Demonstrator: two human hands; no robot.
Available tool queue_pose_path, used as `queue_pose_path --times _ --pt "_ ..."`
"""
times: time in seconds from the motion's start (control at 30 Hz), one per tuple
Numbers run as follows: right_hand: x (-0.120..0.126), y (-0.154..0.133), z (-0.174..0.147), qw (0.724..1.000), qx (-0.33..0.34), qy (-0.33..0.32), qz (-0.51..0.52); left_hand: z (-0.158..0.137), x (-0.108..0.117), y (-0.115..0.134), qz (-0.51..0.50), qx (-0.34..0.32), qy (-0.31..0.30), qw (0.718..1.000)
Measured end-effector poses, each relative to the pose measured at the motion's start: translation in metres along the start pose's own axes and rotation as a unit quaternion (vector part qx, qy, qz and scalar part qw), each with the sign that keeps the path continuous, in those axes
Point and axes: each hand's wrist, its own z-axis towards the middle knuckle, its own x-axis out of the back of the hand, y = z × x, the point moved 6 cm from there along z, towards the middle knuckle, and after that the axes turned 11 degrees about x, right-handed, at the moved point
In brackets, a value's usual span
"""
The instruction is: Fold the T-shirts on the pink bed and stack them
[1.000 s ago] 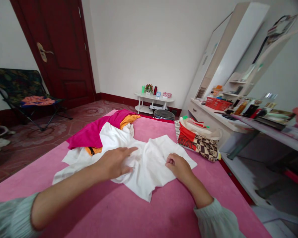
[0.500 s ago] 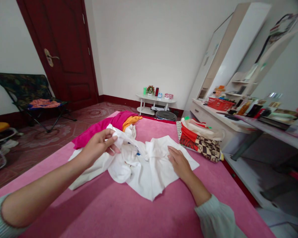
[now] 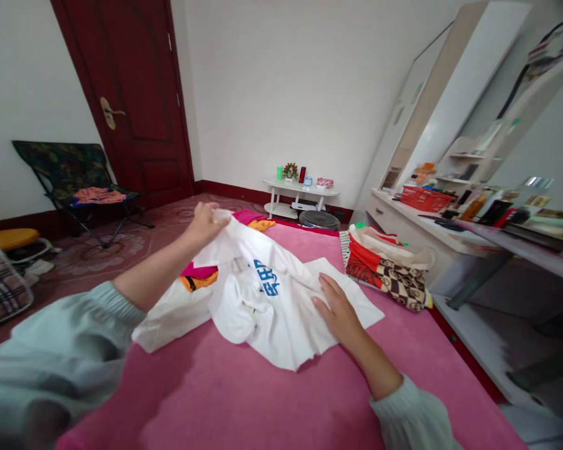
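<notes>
A white T-shirt with blue printed characters lies crumpled and partly spread on a pink bedcover. My left hand pinches an edge of the shirt at its far left and holds that part up off the bed. My right hand rests on the shirt's right side with its fingers stretched out. Beneath the lifted part, a magenta cloth and an orange cloth show in places. Off-white fabric extends at the left, partly covered by the shirt.
Patterned folded clothes lie at the bed's right edge. Beyond stands a dresser with a red basket and bottles. A camouflage folding chair stands left by a dark red door. A small white table is against the wall.
My left hand has moved up and away, lifting the shirt's left part and exposing the blue print. My right hand stays on the right side. The view has turned slightly left.
</notes>
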Motion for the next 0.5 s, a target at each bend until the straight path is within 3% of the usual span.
queue_pose_path --times 0.07,0.17,0.27,0.4,0.5 --pt "0.007 0.011 -0.003 1.0 -0.016 0.026 -0.006 -0.018 -0.017 0.0 0.069 -0.036 -0.064 0.995" --pt "0.009 0.015 -0.006 1.0 -0.023 -0.008 0.017 -0.077 -0.045 0.009 0.15 -0.117 -0.217 0.957" --pt "0.002 0.006 -0.007 0.998 -0.011 -0.059 0.036 -0.131 -0.058 0.006 0.218 -0.097 -0.336 0.911" --pt "-0.009 0.002 -0.008 0.994 -0.051 -0.095 -0.021 -0.155 -0.054 -0.01 0.274 -0.041 -0.391 0.878" --pt "-0.008 0.003 -0.006 0.995 -0.068 -0.07 -0.032 -0.155 -0.046 -0.02 0.291 -0.022 -0.422 0.858"
